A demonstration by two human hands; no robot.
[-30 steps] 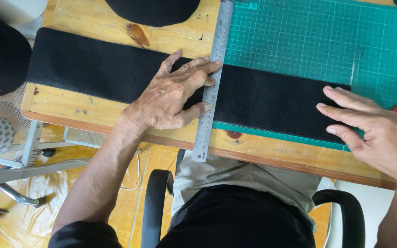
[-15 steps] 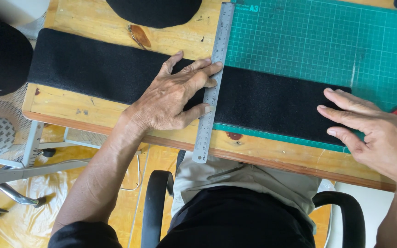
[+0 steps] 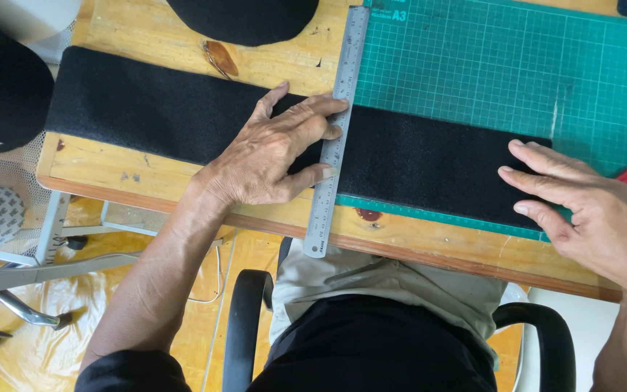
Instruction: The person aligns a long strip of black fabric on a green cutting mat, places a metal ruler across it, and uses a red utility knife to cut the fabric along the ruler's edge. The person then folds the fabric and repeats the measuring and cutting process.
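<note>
Left hand [image 3: 270,156] lies flat, fingers spread, pinning the steel ruler [image 3: 335,131] across the long black felt strip [image 3: 415,156], still uncut, while the open right hand [image 3: 582,210] steadies its end.

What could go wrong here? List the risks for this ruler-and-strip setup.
1. The left hand presses the steel ruler only near its middle; the end overhanging the wooden table edge could pivot.
2. Fingertips lie over the ruler, so a blade run along it might catch them.
3. The right hand holds only the end of the black strip; the far end could shift.
</note>
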